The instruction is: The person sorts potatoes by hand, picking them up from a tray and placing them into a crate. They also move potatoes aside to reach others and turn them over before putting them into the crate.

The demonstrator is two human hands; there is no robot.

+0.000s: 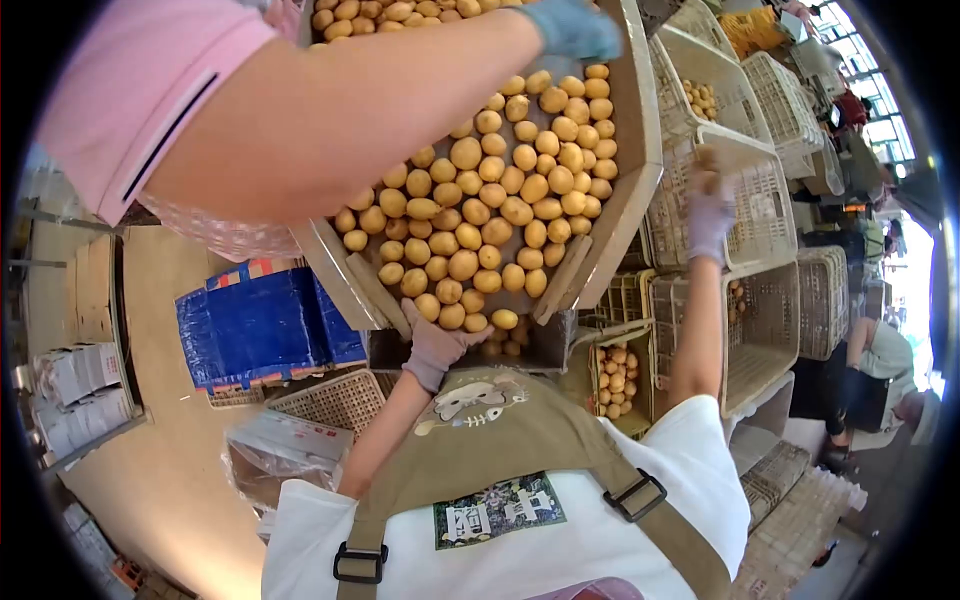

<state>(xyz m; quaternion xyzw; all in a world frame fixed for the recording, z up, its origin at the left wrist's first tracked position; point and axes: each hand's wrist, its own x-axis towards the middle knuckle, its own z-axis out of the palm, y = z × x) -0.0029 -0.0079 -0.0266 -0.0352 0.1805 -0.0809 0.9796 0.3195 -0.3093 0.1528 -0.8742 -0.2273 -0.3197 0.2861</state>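
Small round yellow-brown fruits (497, 231) cover the sloping sorting tray (625, 190) in front of me. My left hand (437, 350), in a pale glove, rests at the tray's narrow lower end. Its thumb and fingers are apart, right beside the lowest fruits. Stretched out to the right, my gloved right hand (708, 215) is over the plastic crates, near a white crate (755, 205). Motion smears its fingers, and a brownish blur shows at their tips; I cannot tell what it is.
Another person's arm (400, 110) with a blue glove (575, 28) reaches across the tray. Below its mouth sits a metal trough (545, 355) with fruits. A yellow crate (622, 425) of fruits stands by my right side. A blue-covered box (260, 325) lies left.
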